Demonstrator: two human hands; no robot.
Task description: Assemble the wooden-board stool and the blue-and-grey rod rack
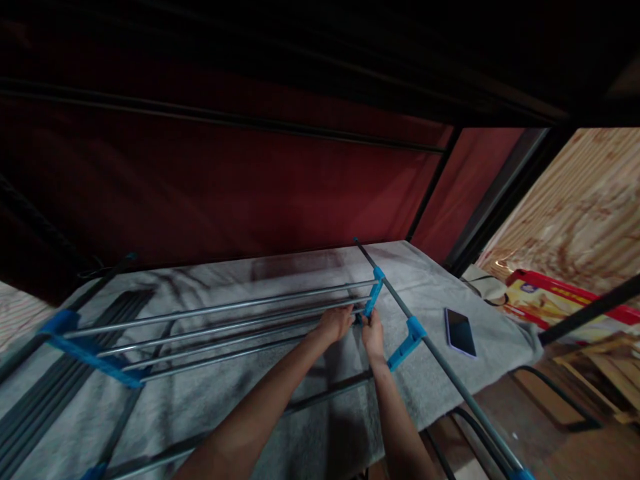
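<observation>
A rack of grey metal tubes with blue plastic joints lies over the cloth-covered surface. My left hand point(336, 325) is closed around the end of a metal rod point(240, 323), close to a blue bracket point(373, 297). Right beside it, my right hand point(372, 335) pinches the lower end of that bracket. Several rods run left to a second blue bracket point(95, 357). On the right, a long tube point(395, 293) carries the held bracket and another blue bracket point(407, 343). The rod tips between my hands are partly hidden by fingers.
A phone point(460, 331) lies on the grey cloth point(430, 393) at the right. Loose dark tubes point(60, 373) are stacked on the left. A dark red panel point(250, 187) stands behind, framed by dark bars. A red and yellow box point(565, 300) sits beyond the right edge.
</observation>
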